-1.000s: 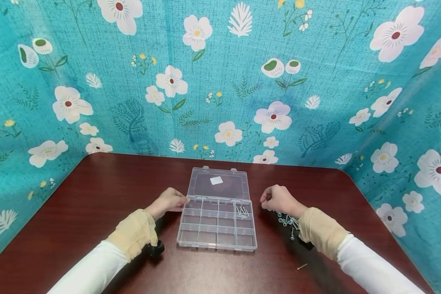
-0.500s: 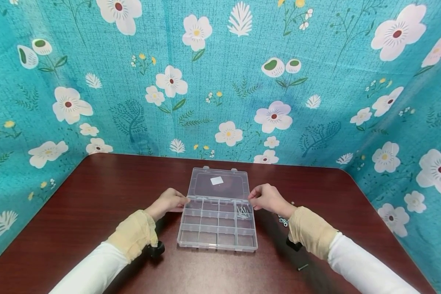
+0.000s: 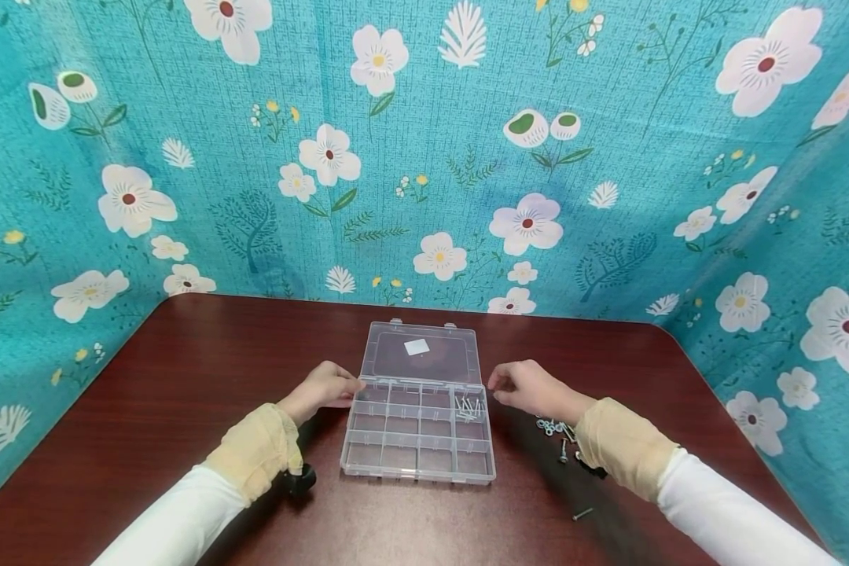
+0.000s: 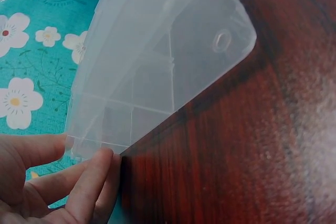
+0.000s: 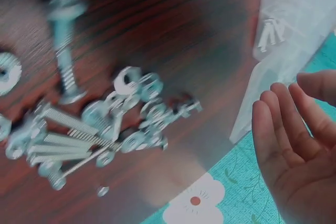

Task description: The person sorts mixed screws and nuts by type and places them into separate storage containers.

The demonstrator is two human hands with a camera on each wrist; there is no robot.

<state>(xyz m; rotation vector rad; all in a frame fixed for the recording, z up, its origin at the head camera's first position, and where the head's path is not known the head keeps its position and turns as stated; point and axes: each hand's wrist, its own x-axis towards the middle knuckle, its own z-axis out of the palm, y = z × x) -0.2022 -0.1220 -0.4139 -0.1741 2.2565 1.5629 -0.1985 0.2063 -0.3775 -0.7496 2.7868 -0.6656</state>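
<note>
A clear plastic compartment box [image 3: 417, 475] stands on the table with its lid [image 3: 389, 358] folded back. Several screws [image 3: 469, 407] lie in its back right compartment; the other compartments look bare. My left hand [image 3: 323, 387] holds the box near its left back corner. In the left wrist view its thumb and fingers pinch the box wall [image 4: 157, 66]. Just off the box's right edge is my right hand [image 3: 534, 389]. Its fingers [image 5: 283, 124] are loosely bent, with nothing between them in the right wrist view.
Right of the box lies a pile of bolts, nuts and washers [image 5: 79, 140], partly hidden by the right arm in the head view. One loose screw [image 3: 582, 514] lies closer to the front. A floral cloth [image 3: 424, 157] hangs behind the table [image 3: 269, 338].
My right hand moved left to the box's back right compartment, then drew back right, off its edge. The screws there lie slightly differently. My left hand stays on the box.
</note>
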